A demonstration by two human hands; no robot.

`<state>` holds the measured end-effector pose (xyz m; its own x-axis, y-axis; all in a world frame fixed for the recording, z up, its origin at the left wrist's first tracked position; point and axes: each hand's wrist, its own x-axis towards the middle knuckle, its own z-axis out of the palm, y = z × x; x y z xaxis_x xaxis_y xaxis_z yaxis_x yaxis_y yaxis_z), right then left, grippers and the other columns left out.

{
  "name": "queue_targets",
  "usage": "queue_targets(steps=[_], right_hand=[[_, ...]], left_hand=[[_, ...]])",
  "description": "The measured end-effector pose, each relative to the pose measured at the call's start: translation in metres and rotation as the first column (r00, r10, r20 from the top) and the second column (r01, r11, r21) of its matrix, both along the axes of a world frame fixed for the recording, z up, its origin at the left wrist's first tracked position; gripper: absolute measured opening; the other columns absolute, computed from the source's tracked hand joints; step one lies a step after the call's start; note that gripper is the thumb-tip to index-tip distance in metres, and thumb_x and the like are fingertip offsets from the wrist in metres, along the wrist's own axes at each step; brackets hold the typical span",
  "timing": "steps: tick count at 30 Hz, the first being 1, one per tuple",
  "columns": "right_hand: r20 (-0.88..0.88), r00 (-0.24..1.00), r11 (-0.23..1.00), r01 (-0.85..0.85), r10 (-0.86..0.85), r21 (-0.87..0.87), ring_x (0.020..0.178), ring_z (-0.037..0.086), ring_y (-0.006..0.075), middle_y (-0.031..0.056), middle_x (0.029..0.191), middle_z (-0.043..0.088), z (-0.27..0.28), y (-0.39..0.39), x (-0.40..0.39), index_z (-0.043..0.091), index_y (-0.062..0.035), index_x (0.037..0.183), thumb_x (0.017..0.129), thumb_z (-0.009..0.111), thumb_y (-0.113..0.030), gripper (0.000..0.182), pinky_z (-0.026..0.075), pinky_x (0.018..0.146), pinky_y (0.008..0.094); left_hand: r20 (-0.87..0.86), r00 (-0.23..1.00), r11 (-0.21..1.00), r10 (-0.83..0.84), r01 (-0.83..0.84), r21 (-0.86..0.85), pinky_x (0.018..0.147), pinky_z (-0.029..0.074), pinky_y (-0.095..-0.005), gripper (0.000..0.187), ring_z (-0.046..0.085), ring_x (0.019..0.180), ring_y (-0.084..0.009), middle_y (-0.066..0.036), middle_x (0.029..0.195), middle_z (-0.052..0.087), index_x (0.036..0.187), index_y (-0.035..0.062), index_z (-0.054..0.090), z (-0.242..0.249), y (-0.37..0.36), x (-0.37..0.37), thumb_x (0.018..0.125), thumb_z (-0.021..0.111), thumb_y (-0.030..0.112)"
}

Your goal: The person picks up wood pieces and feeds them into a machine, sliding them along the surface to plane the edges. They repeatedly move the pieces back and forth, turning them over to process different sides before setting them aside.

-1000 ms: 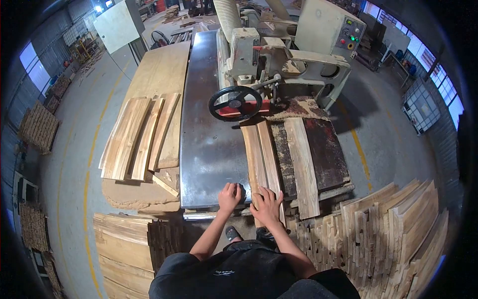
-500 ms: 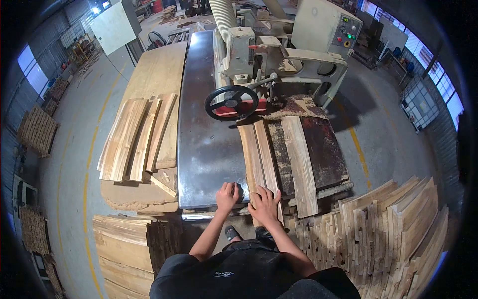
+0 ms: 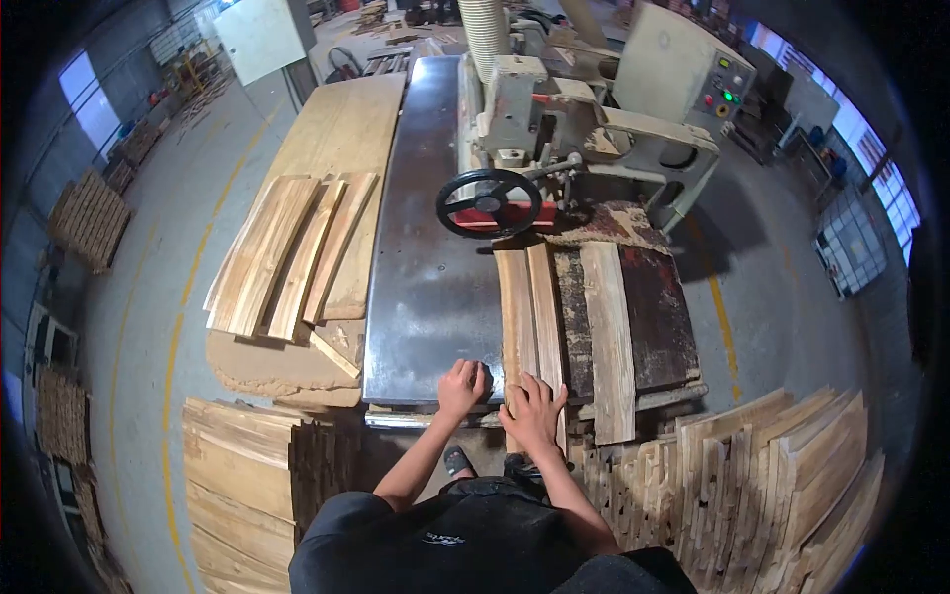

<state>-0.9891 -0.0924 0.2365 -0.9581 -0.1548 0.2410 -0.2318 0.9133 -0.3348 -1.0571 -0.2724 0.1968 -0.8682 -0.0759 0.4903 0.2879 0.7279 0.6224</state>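
Two narrow wooden boards lie side by side on the machine bed, a left board (image 3: 517, 307) and a right board (image 3: 545, 317). Their far ends reach the machine below a black handwheel (image 3: 488, 204). My right hand (image 3: 534, 411) rests over their near ends, fingers spread and slightly bent, the thumb at the left edge. To its left, my left hand (image 3: 463, 388) is curled into a fist on the front of the shiny metal table (image 3: 426, 297), with nothing visible in it. A wider rough board (image 3: 609, 342) lies to the right, apart from both hands.
Several cut boards (image 3: 262, 262) lie on a wooden side table (image 3: 287, 381) at left. Stacked planks stand at front left (image 3: 237, 465) and front right (image 3: 712, 475). Sawdust covers part of the bed by the machine (image 3: 515, 109). A control panel (image 3: 727, 84) stands behind.
The camera view has shifted, so the scene sits a little further right. Both hands keep nearly the same places; my right hand's fingers are slightly more bent over the boards.
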Motion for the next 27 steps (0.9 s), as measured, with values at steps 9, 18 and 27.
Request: queue_targets(steps=[9,18,27], right_hand=[[-0.049,0.999,0.999,0.026,-0.024,0.046,0.135,0.048,0.0270,0.0077,0.142,0.054,-0.0029,-0.0010,-0.0008,0.071,-0.0124,0.115,0.078,0.078,-0.035,0.044,0.018,0.114,0.0750],[-0.001,1.000,1.000,0.013,-0.013,0.023,0.139,0.046,0.0278,0.0079,0.146,0.052,0.0013,-0.0006,-0.0003,0.068,-0.0137,0.121,0.082,0.076,-0.034,0.044,0.017,0.114,0.0774],[0.024,0.999,0.999,0.035,-0.035,-0.003,0.141,0.044,0.0274,0.0094,0.148,0.051,0.0013,0.0001,0.0008,0.069,-0.0139,0.122,0.087,0.073,-0.035,0.041,0.018,0.114,0.0763]], left_hand=[[-0.010,1.000,1.000,-0.009,0.010,0.012,0.057,0.055,-0.0468,0.012,0.067,0.066,-0.0373,-0.013,0.082,0.064,0.089,0.0066,0.068,-0.0024,0.0008,0.0000,0.092,0.072,0.017],[0.010,1.000,0.999,-0.026,0.026,0.023,0.058,0.055,-0.0477,0.013,0.067,0.068,-0.0377,-0.013,0.081,0.062,0.089,0.0068,0.067,0.0020,0.0005,0.0005,0.092,0.072,0.018],[0.003,1.000,1.000,-0.021,0.021,-0.004,0.057,0.054,-0.0467,0.011,0.067,0.067,-0.0366,-0.013,0.081,0.064,0.090,0.0072,0.069,-0.0046,0.0006,-0.0015,0.092,0.072,0.017]])
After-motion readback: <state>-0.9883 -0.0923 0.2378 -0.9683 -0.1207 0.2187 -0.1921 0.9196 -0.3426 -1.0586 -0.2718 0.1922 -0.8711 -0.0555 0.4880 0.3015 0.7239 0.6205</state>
